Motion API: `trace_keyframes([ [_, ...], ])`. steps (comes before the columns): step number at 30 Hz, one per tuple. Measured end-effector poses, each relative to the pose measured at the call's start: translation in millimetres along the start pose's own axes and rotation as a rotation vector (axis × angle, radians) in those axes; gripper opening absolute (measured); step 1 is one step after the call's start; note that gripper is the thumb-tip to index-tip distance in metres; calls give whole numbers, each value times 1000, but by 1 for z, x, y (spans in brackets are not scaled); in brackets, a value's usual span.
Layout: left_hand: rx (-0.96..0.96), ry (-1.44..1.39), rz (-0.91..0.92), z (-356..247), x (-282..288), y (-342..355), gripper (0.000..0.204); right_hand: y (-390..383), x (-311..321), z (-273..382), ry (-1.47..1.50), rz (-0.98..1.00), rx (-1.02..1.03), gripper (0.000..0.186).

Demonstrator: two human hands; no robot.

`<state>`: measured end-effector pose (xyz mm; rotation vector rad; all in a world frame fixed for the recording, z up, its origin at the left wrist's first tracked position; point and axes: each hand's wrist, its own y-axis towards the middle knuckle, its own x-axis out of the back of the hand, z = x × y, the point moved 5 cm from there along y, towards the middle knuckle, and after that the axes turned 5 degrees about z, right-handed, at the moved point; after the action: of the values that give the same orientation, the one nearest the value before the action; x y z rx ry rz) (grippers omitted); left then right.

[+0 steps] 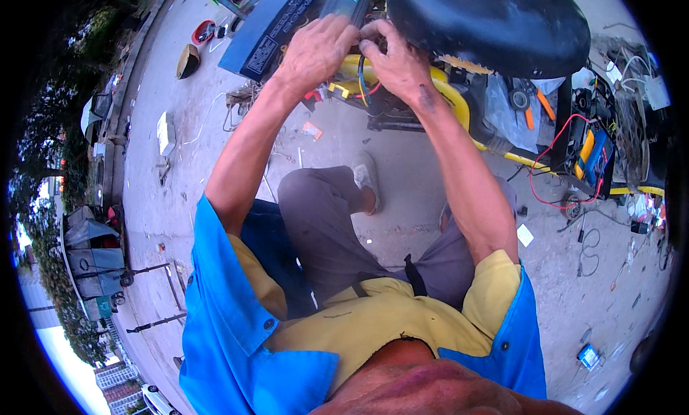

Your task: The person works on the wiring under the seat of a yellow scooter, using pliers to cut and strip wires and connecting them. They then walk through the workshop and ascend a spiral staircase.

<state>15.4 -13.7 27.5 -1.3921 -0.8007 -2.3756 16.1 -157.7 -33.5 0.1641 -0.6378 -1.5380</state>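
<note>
My left hand [316, 52] and my right hand [397, 64] reach forward together into the frame of a yellow-tubed vehicle [459, 106], just under its black seat [488, 16]. The fingertips of both hands pinch at a bundle of coloured wires [362, 81] beside a dark blue battery box [287, 20]. The left hand's fingers curl over the box's near edge. What exactly each fingertip grips is hidden by the hands themselves. A yellow connector [339, 90] hangs just below the hands.
I sit on a concrete pavement [402, 178] with my knees bent, one grey shoe [366, 178] under the vehicle. A tool tray [596, 153] with red leads and a yellow meter stands at right. Pliers with orange handles [535, 103] lie nearby. Scraps and wires litter the ground.
</note>
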Motion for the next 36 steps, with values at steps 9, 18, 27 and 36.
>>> trace_keyframes([
  [9, -42, -36, -4, 0, 1, -5, 25, 1, 1, 1, -122, 42, -65, 21],
  [18, 722, -771, 135, 31, 15, -21, 28, -1, 6, 2, -53, -15, -42, 20],
  [27, 889, -1297, 202, 28, -11, -20, 27, 0, -2, 3, -58, 6, -39, 17],
  [36, 457, -608, 51, 8, 12, -7, 14, 0, 2, -1, -68, 24, -47, 16],
])
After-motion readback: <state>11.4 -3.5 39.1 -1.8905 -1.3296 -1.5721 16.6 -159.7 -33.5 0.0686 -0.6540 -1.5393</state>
